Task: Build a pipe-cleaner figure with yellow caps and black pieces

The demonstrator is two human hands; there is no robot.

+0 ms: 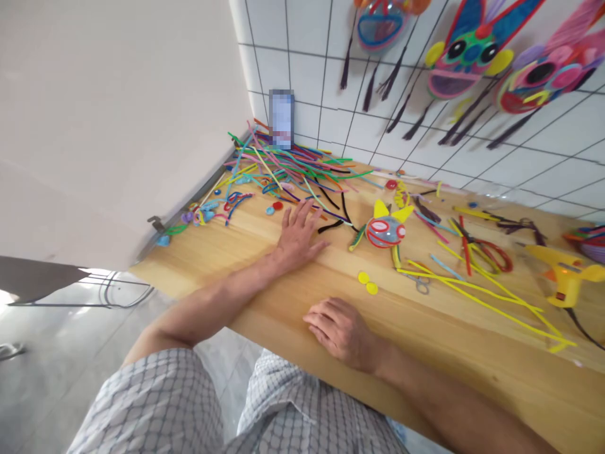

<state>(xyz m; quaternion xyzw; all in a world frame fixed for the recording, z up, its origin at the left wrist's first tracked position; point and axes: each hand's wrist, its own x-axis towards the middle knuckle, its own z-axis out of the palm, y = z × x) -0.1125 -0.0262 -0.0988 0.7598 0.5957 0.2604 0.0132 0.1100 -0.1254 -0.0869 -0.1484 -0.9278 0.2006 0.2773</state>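
Note:
My left hand [300, 233] lies on the wooden tabletop with its fingers spread, holding nothing. Its fingertips are close to black pipe cleaners [331, 226] and a loose pile of coloured pipe cleaners [302, 164]. Nearer the table's front edge rests my right hand [338, 331], fingers curled inward; no object shows in it. Two yellow discs [367, 283] lie beyond the right hand. Between the hands and the wall sits a small clear mask [385, 233] with red outlines, yellow ears and dark tasselled strips at its sides.
On the right are red-handled scissors [491, 255], long yellow pipe cleaners [496, 299] and a yellow hot glue gun [564, 274] with a cord. A phone [282, 120] leans on the tiled wall, where decorated masks [467, 60] hang. A white panel [113, 113] borders the left.

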